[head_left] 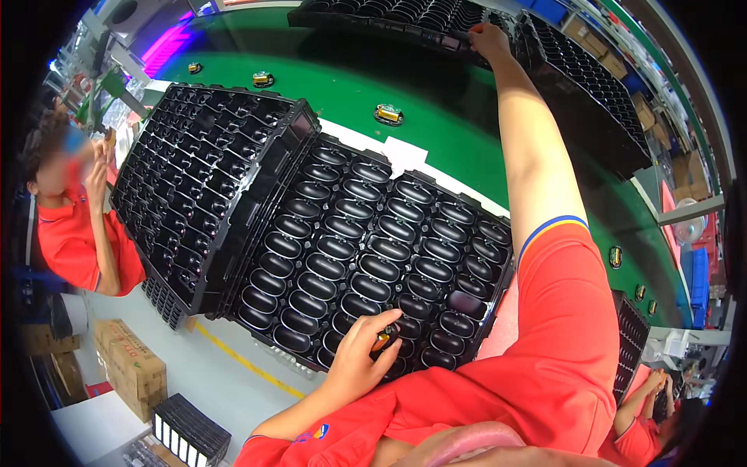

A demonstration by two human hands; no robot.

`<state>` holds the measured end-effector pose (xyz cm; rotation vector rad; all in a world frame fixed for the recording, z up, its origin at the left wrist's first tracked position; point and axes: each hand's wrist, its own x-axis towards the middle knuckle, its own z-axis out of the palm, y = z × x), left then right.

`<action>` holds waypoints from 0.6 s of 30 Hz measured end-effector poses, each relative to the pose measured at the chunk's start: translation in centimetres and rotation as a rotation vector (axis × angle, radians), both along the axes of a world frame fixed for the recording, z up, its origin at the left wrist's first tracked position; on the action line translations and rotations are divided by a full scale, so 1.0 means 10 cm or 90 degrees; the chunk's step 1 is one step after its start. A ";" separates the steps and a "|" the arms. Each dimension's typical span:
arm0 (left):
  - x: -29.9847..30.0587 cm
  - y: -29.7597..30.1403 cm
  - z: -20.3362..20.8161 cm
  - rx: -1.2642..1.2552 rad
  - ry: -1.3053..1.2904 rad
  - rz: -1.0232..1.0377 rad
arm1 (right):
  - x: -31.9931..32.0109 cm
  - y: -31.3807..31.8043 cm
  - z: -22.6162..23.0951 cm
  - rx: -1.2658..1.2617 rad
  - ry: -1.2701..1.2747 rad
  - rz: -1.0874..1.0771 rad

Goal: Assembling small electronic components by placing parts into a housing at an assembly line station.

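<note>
A black plastic tray (366, 233) with rows of oval pockets lies in front of me on a stack of like trays. My left hand (359, 354) rests on its near edge, fingers closed on a small dark part with an orange spot (384, 339). My right arm stretches far across the green conveyor belt (436, 124). My right hand (489, 37) grips the edge of another black tray (389, 17) at the far side of the belt.
A second stack of black trays (202, 179) with small pockets stands tilted at left. More black trays (591, 93) lie far right. Small yellow-black parts (389, 114) sit on the belt. A person in red (74, 226) stands at left; cardboard boxes (128, 366) lie on the floor.
</note>
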<state>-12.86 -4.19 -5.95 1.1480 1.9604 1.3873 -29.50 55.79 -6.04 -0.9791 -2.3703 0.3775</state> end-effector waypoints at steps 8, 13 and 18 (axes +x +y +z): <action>0.02 -0.02 0.03 0.003 0.007 0.011 | 0.23 -0.07 0.03 0.039 0.068 -0.029; 0.14 -0.13 0.05 -0.005 0.018 -0.010 | 1.20 -0.79 0.21 0.037 0.053 0.040; 0.31 0.00 -0.09 0.064 -0.003 0.015 | 2.84 -1.63 0.60 -0.093 -0.002 0.098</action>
